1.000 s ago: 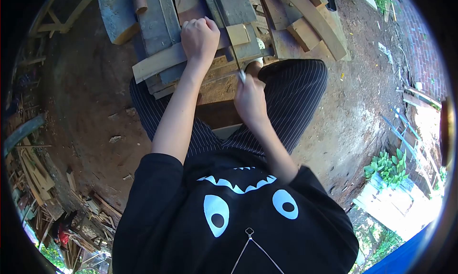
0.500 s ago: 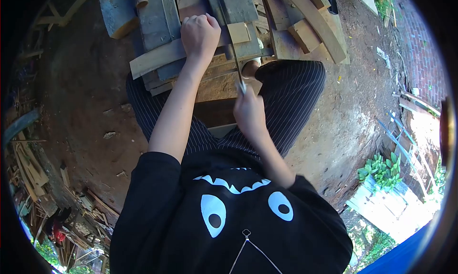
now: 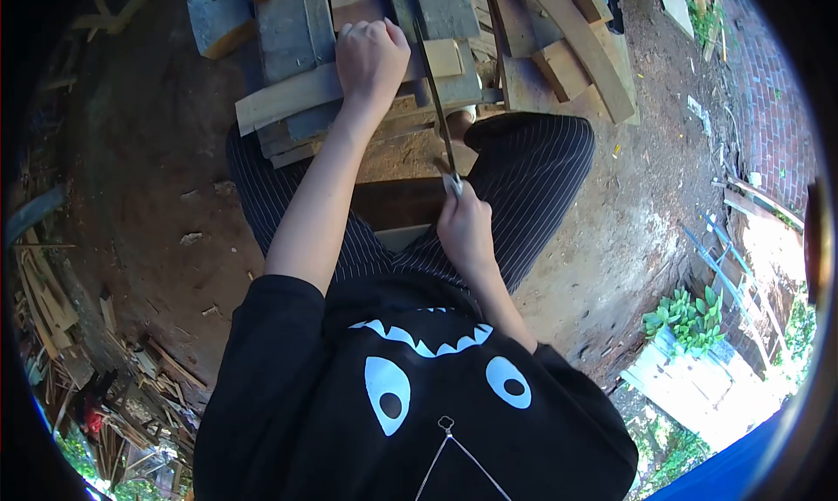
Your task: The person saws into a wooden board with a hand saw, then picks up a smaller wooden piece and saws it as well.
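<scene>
My right hand [image 3: 466,226] is closed around the handle of a hand saw [image 3: 434,86], low between my knees. The saw's narrow dark blade runs away from me and crosses a pale wooden strip [image 3: 288,98] near its right end. Over that strip, left of the blade, my left hand [image 3: 374,65] is clenched with its knuckles up. It presses on the strip; its fingertips and whatever lies under them are hidden. The strip rests crosswise on a bench of worn planks [image 3: 284,43].
A curved board [image 3: 580,51] and a wood block [image 3: 561,69] lie on the bench's right side. A blue-stained timber piece [image 3: 218,21] is at its left. Scrap wood [image 3: 52,300] is piled far left on the dirt ground. Leafy plants [image 3: 685,318] stand at lower right.
My right hand has drawn the saw back toward my body, and more of the blade shows on the near side of the strip. My left hand stays on the wood.
</scene>
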The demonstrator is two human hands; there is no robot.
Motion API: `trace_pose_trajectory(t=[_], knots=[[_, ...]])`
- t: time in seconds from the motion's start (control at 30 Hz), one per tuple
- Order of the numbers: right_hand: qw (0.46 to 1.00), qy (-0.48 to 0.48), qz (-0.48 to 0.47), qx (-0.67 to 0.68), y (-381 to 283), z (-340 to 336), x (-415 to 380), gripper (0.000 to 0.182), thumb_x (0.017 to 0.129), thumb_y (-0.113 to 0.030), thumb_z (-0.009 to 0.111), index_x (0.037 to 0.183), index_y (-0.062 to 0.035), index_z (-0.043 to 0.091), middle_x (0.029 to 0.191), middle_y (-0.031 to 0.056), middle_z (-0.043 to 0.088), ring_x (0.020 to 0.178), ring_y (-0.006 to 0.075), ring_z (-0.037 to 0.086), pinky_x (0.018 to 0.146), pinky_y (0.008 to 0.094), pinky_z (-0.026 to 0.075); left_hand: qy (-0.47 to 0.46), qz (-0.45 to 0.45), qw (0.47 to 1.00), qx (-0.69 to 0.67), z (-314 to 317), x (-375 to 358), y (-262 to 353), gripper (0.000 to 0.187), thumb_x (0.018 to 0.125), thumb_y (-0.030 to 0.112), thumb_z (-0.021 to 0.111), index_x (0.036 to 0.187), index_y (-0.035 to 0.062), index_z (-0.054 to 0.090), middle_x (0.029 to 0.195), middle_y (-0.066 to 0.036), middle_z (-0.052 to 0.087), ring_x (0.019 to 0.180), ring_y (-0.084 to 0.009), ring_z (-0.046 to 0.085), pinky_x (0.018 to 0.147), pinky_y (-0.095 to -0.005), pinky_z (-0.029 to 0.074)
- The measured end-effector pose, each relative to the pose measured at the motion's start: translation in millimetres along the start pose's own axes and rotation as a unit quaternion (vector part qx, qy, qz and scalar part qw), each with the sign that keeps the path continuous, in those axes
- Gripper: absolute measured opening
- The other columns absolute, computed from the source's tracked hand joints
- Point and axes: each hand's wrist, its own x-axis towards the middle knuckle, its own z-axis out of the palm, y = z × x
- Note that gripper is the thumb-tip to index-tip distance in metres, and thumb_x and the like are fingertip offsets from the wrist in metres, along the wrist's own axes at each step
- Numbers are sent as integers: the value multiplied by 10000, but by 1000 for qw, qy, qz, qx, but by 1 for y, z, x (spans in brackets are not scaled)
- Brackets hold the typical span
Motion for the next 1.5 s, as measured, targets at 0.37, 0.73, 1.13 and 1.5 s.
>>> trace_pose_trajectory(t=[0.37, 0.73, 1.13, 1.5], knots=[[999, 19, -29, -8, -1, 3, 3, 163, 897, -110, 486, 838, 41, 489, 707, 311, 574, 693, 466, 593, 575, 527, 484, 3, -18, 1000, 1, 1, 3, 0, 293, 807, 129, 526, 559, -7, 601, 619, -182, 606, 626, -341, 574, 659, -415, 478], [999, 27, -35, -18, 0, 7, 2, 151, 903, -105, 463, 860, 37, 491, 651, 302, 570, 662, 457, 598, 556, 528, 483, 8, -14, 1000, -1, 2, 0, -1, 296, 808, 129, 526, 554, -6, 595, 596, -173, 592, 612, -333, 564, 659, -406, 474], [998, 41, -26, -40, -17, 11, 28, 125, 900, -59, 464, 877, 45, 530, 638, 271, 557, 645, 431, 586, 518, 474, 449, 13, -19, 1000, -5, 1, 1, 1, 294, 808, 120, 528, 548, -2, 592, 597, -175, 591, 618, -334, 560, 660, -404, 473], [996, 60, -47, -47, -26, 17, 52, 148, 888, -83, 480, 847, 58, 496, 614, 294, 563, 617, 461, 592, 530, 524, 480, 6, -14, 1000, -9, -3, -2, 2, 283, 808, 120, 538, 559, -4, 594, 606, -173, 592, 628, -332, 562, 657, -404, 472]])
